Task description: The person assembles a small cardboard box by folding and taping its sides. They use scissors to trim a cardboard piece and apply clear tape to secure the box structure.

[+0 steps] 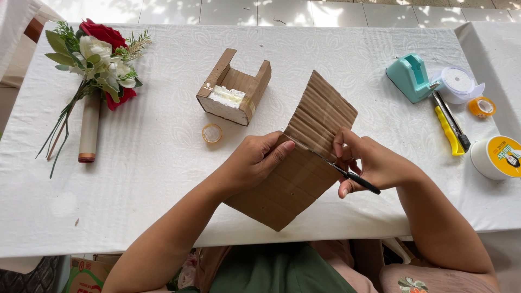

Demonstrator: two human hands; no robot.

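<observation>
Mid-cut through a cardboard sheet (304, 163), held tilted just above the white table (163, 179), near its front edge. Left hand (255, 163) closed on the sheet's left edge, thumb on top, steadying it. Right hand (369, 163) curled shut around black-handled scissors (342, 171), blades lying across the sheet where ribbed and smooth halves meet. Judged from this: cutting step about halfway, seam not yet parted. Next move calls for keeping the blades on that line and the sheet taut. Beyond: a small cardboard box (233, 87) with white foam inside, a small tape roll (211, 133), flowers (97, 54) far left, tape dispenser (410, 76) and yellow knife (449, 127) to the right.
</observation>
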